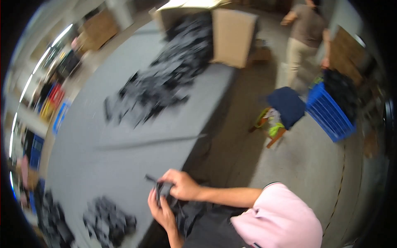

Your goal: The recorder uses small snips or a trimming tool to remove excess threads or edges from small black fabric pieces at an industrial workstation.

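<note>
My right hand (182, 185) pinches a narrow black strip (159, 188), whose end sticks out to the left beyond the fingers. Below it, my left hand (162, 210) is closed on the same strip, which bends into a loop between the two hands. What the strip is made of cannot be made out through the blur. Both hands are just over the near right edge of the grey table (124, 165). Closest to them on the tabletop is a small heap of dark grey and black pieces (108, 220).
A long pile of similar dark pieces (161, 78) spreads from an open cardboard box (233, 39) at the far end. On the right are a stool with a dark blue cover (286, 106) and a blue crate (328, 111) holding black material. A person (306, 33) stands beyond.
</note>
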`<state>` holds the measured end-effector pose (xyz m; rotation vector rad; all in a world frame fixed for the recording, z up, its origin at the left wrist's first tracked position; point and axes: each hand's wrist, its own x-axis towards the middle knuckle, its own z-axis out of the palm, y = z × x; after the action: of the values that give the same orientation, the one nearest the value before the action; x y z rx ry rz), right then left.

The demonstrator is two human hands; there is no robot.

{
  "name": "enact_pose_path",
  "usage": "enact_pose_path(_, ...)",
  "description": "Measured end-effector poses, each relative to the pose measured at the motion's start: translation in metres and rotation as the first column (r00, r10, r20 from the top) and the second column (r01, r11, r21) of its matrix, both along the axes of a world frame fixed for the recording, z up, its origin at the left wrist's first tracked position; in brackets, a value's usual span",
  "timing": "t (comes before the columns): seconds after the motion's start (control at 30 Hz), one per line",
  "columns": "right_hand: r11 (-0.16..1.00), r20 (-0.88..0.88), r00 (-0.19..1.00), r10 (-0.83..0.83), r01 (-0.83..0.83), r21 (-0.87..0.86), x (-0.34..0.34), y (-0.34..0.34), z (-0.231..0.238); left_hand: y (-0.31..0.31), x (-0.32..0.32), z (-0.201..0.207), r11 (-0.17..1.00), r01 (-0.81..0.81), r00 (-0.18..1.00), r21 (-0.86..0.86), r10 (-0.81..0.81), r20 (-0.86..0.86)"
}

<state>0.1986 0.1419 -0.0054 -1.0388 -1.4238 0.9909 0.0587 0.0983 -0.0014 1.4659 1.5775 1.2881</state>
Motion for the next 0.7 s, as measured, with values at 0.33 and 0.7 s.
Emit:
enact_pose_path(0.33,0.860,-0.024,0.952,0.305,-0.286,-0.423,-0.007,0.002,0.003,-0.011,-0.016,0.012,0.937,-0.049,0.875,-0.347,0.208,0.437)
enact_pose_path(0.7,0.937,0.415,0.845,0.336,-0.344,-0.058,-0.029,-0.013,0.034,-0.032,-0.051,-0.003,0.848,-0.086,0.830,-0.524,0.352,0.433)
